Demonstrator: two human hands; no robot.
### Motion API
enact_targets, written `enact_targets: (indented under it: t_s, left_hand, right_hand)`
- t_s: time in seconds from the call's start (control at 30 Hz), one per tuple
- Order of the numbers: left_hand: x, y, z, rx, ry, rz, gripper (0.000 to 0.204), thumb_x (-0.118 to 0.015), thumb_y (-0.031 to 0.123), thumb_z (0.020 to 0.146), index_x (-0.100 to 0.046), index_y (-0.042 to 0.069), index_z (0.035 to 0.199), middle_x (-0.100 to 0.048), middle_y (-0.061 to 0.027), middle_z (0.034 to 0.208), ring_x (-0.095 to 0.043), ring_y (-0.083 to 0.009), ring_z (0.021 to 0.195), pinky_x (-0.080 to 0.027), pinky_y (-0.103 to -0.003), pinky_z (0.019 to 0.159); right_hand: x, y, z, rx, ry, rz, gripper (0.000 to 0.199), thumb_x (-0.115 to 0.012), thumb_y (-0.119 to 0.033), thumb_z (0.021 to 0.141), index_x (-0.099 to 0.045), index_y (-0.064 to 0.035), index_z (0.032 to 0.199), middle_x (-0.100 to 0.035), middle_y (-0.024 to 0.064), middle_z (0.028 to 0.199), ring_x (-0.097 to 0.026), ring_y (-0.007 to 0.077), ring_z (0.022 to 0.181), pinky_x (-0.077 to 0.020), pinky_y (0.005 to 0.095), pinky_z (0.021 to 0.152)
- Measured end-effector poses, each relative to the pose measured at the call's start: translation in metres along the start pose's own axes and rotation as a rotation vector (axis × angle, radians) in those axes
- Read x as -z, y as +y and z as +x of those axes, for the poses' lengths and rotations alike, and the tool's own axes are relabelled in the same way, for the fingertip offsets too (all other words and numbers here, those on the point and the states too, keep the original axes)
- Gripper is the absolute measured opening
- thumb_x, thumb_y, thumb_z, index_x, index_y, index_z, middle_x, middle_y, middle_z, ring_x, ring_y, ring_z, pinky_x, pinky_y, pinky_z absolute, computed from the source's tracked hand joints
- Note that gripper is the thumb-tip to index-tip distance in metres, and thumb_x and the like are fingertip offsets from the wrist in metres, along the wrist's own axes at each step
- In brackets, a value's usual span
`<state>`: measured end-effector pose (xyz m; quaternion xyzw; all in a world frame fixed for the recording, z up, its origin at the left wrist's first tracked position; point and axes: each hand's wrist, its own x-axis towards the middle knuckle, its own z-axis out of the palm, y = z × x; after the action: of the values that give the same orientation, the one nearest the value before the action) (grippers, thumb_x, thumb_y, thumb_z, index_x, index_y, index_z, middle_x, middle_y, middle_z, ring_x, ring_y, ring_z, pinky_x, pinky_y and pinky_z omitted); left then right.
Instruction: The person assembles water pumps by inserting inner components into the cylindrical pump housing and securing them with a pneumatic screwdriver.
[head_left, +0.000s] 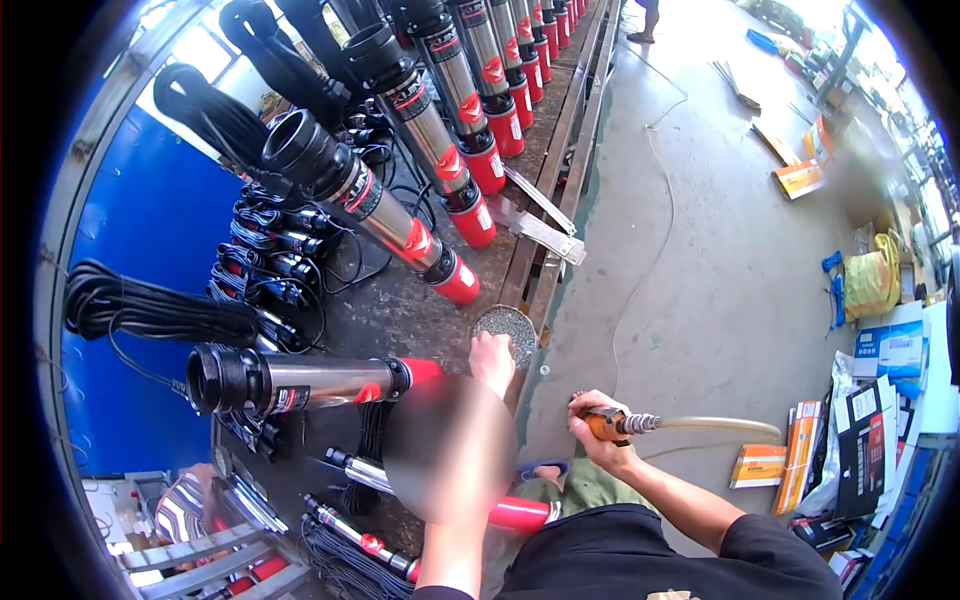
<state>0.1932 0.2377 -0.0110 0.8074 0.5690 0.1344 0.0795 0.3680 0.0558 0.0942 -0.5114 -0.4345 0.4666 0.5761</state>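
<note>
My left hand (492, 358) reaches to a round dish (526, 318) filled with small grey metal pieces on the table's edge. Its fingers are bunched at the pieces; whatever they pinch is hidden. Off to the right of the table, my right hand (603, 440) grips an orange and black air screwdriver (606, 424), with a pale hose (715, 424) leading from its end. Left of my left hand stands a steel submersible pump (320, 384) with a black top and red base. A grey blurred disc covers part of my left forearm.
More pumps (375, 205) stand in rows along the dark table (345, 305), with coiled black cables (160, 305) beside them. Metal strips (540, 225) jut over the table edge. Cartons (800, 455) lie on the floor at right. Another person (187, 505) appears at lower left.
</note>
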Motion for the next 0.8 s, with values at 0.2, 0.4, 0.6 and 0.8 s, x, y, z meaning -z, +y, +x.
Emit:
enact_targets:
  t_s: [0.2, 0.4, 0.6, 0.8]
  left_hand:
    - [0.014, -0.003, 0.011, 0.249, -0.035, -0.285, 0.012, -0.074, 0.015, 0.078, -0.075, 0.004, 0.084, -0.072, -0.0172, 0.077, -0.072, -0.0328, 0.076, -0.056, -0.043, 0.071]
    - [0.022, -0.027, -0.002, 0.804, -0.035, -1.311, 0.015, -0.064, 0.007, 0.096, -0.067, -0.007, 0.101, -0.073, -0.0161, 0.084, -0.071, -0.0205, 0.065, -0.057, -0.029, 0.055]
    - [0.048, -0.037, -0.046, 0.902, -0.087, -2.193, 0.015, -0.058, 0.012, 0.100, -0.067, 0.000, 0.105, -0.071, -0.0141, 0.095, -0.067, -0.0226, 0.083, -0.055, -0.030, 0.067]
    - [0.137, -0.009, -0.123, 0.802, -0.001, -2.605, 0.020, -0.058, 0.016, 0.100, -0.068, -0.001, 0.103, -0.066, -0.0102, 0.086, -0.056, -0.0166, 0.074, -0.043, -0.023, 0.057]
  right_hand:
    - [0.002, -0.017, -0.010, -0.002, -0.038, -0.078, 0.014, -0.064, 0.003, 0.086, -0.063, 0.0001, 0.100, -0.061, 0.0065, 0.086, -0.060, 0.0134, 0.077, -0.0505, 0.0305, 0.083]
    - [0.001, -0.023, -0.001, 0.160, -0.046, -0.111, 0.013, -0.063, 0.003, 0.085, -0.063, 0.0005, 0.098, -0.061, 0.0080, 0.085, -0.061, 0.0138, 0.072, -0.0520, 0.0285, 0.071]
    - [-0.026, -0.044, 0.019, 0.152, -0.022, 0.109, 0.015, -0.063, 0.002, 0.085, -0.063, -0.0007, 0.100, -0.062, 0.0085, 0.087, -0.061, 0.0138, 0.075, -0.0509, 0.0288, 0.069]
    - [-0.098, -0.091, 0.037, 0.322, -0.088, 0.473, 0.019, -0.055, -0.006, 0.087, -0.052, -0.0010, 0.105, -0.051, 0.0128, 0.092, -0.055, 0.0186, 0.065, -0.0512, 0.0391, 0.068]
